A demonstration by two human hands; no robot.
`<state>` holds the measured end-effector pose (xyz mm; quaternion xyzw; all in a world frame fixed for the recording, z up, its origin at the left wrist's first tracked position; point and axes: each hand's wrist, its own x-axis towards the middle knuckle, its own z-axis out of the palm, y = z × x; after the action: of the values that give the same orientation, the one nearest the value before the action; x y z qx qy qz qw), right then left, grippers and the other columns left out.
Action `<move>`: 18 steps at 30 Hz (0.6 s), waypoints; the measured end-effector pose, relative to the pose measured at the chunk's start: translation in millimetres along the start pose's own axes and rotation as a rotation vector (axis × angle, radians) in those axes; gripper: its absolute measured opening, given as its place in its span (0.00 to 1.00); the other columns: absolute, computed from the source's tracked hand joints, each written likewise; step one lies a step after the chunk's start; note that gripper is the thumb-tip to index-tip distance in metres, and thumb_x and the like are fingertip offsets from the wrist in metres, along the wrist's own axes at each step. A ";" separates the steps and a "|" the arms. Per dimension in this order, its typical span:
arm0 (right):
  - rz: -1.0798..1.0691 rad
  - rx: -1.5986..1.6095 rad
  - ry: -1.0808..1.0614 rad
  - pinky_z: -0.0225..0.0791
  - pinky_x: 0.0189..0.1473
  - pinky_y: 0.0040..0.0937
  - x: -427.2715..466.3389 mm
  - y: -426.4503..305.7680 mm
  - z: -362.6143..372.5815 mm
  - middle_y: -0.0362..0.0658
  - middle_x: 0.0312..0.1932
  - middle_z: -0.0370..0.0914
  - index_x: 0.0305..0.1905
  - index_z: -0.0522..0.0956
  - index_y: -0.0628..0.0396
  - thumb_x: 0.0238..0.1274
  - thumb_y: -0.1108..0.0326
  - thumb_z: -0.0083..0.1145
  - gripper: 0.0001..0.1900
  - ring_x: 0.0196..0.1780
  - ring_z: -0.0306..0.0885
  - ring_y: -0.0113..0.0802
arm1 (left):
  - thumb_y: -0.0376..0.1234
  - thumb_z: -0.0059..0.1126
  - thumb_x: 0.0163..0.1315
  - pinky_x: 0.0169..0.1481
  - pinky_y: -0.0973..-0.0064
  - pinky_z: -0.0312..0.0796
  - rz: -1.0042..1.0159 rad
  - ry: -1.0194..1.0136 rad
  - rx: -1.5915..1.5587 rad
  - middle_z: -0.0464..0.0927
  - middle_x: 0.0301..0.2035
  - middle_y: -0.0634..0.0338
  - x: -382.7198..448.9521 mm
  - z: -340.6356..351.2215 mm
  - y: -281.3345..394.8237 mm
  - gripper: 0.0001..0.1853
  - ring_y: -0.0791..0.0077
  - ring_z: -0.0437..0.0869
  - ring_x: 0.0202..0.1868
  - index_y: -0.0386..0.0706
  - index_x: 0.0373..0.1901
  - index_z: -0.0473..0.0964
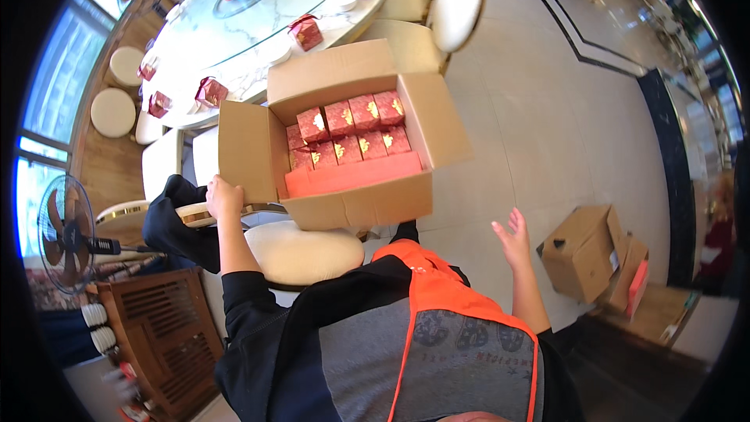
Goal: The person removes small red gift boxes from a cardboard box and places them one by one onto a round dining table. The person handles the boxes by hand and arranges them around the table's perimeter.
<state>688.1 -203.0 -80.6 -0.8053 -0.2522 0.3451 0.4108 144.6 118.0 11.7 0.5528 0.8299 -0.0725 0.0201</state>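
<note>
An open cardboard box (357, 205) lies before me with its flaps spread. It holds rows of red gift boxes (349, 149) with gold print, and a flat red piece (354, 174) along the near side. My left hand (224, 198) is closed at the near corner of the box's left flap (246, 146), just over a chair back; its fingertips are partly hidden. To the right, my right hand (514, 240) is raised above the floor, fingers apart and holding nothing. A black garment (176, 223) hangs over the chair back beside my left hand.
A round marble-topped table (234, 41) beyond the box bears red gift boxes (306, 32), bowls and drinks. Cream chairs (304, 253) stand around. At right sits another cardboard box (580, 252); a fan (67, 234) and wooden cabinet (164, 340) are at left.
</note>
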 end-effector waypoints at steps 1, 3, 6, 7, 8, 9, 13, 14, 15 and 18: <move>-0.018 -0.063 -0.030 0.61 0.71 0.46 32.6 -2.7 13.8 0.61 0.73 0.59 0.75 0.57 0.63 0.54 0.49 0.74 0.51 0.76 0.59 0.50 | 0.44 0.63 0.58 0.61 0.56 0.73 -0.019 0.026 -0.051 0.78 0.54 0.42 8.7 0.5 10.0 0.29 0.47 0.79 0.57 0.35 0.56 0.71; -0.020 -0.173 -0.089 0.56 0.74 0.48 91.5 -14.2 38.9 0.63 0.75 0.56 0.76 0.54 0.65 0.51 0.42 0.73 0.56 0.78 0.54 0.53 | 0.45 0.67 0.54 0.61 0.56 0.74 -0.069 0.063 -0.134 0.77 0.54 0.42 20.8 9.2 19.4 0.31 0.47 0.80 0.56 0.35 0.53 0.71; 0.007 -0.324 -0.162 0.52 0.76 0.48 169.6 -41.7 82.3 0.66 0.75 0.54 0.75 0.53 0.69 0.49 0.37 0.72 0.60 0.79 0.52 0.55 | 0.48 0.72 0.48 0.57 0.56 0.76 -0.191 -0.009 -0.173 0.79 0.52 0.44 33.0 7.8 27.6 0.35 0.48 0.82 0.54 0.36 0.52 0.70; 0.011 -0.371 -0.163 0.52 0.76 0.48 194.6 -44.7 92.8 0.67 0.75 0.54 0.75 0.53 0.69 0.49 0.36 0.72 0.61 0.79 0.52 0.56 | 0.48 0.73 0.48 0.57 0.55 0.76 -0.220 -0.035 -0.198 0.80 0.52 0.44 38.8 0.8 35.0 0.35 0.49 0.82 0.54 0.36 0.52 0.70; 0.016 -0.418 -0.160 0.53 0.76 0.47 217.2 -46.6 101.9 0.68 0.75 0.54 0.75 0.53 0.70 0.48 0.35 0.72 0.61 0.78 0.53 0.56 | 0.48 0.75 0.46 0.54 0.56 0.77 -0.237 -0.038 -0.215 0.82 0.49 0.45 42.5 -1.0 37.2 0.35 0.50 0.84 0.51 0.36 0.51 0.72; 0.064 -0.384 -0.192 0.53 0.76 0.47 237.7 -50.6 114.8 0.68 0.75 0.53 0.75 0.52 0.71 0.48 0.36 0.72 0.62 0.78 0.53 0.57 | 0.48 0.76 0.46 0.54 0.57 0.77 -0.253 -0.072 -0.243 0.83 0.48 0.46 46.3 -2.7 32.7 0.35 0.49 0.85 0.50 0.36 0.49 0.73; 0.276 -0.112 -0.341 0.66 0.68 0.42 279.3 -48.8 150.0 0.62 0.66 0.69 0.70 0.63 0.70 0.52 0.45 0.74 0.50 0.68 0.71 0.48 | 0.43 0.75 0.50 0.49 0.64 0.79 -0.188 -0.205 -0.484 0.86 0.39 0.47 64.4 8.4 13.1 0.26 0.57 0.88 0.42 0.33 0.45 0.80; 0.330 -0.079 -0.453 0.69 0.65 0.40 280.8 -63.0 148.0 0.59 0.63 0.74 0.68 0.66 0.69 0.54 0.48 0.74 0.45 0.64 0.75 0.45 | 0.41 0.73 0.53 0.48 0.66 0.78 -0.187 -0.300 -0.633 0.86 0.39 0.48 67.2 16.1 -6.4 0.24 0.61 0.88 0.41 0.32 0.46 0.81; 0.378 -0.048 -0.561 0.72 0.63 0.39 280.6 -82.1 147.0 0.57 0.59 0.78 0.65 0.70 0.68 0.55 0.50 0.74 0.41 0.61 0.79 0.42 | 0.38 0.71 0.56 0.48 0.68 0.78 -0.184 -0.390 -0.792 0.87 0.39 0.50 65.5 19.1 -20.0 0.22 0.65 0.88 0.40 0.31 0.46 0.81; 0.322 0.063 -0.656 0.76 0.55 0.36 292.2 -93.1 117.1 0.50 0.52 0.83 0.58 0.77 0.66 0.55 0.56 0.74 0.31 0.52 0.83 0.36 | 0.41 0.69 0.57 0.44 0.68 0.78 -0.060 -0.493 -0.704 0.86 0.34 0.47 68.9 17.6 -15.9 0.24 0.63 0.88 0.34 0.26 0.42 0.82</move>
<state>772.7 105.5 -154.3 -0.6683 -0.2297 0.6527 0.2731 102.3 172.5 -12.0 0.4540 0.7900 0.0848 0.4032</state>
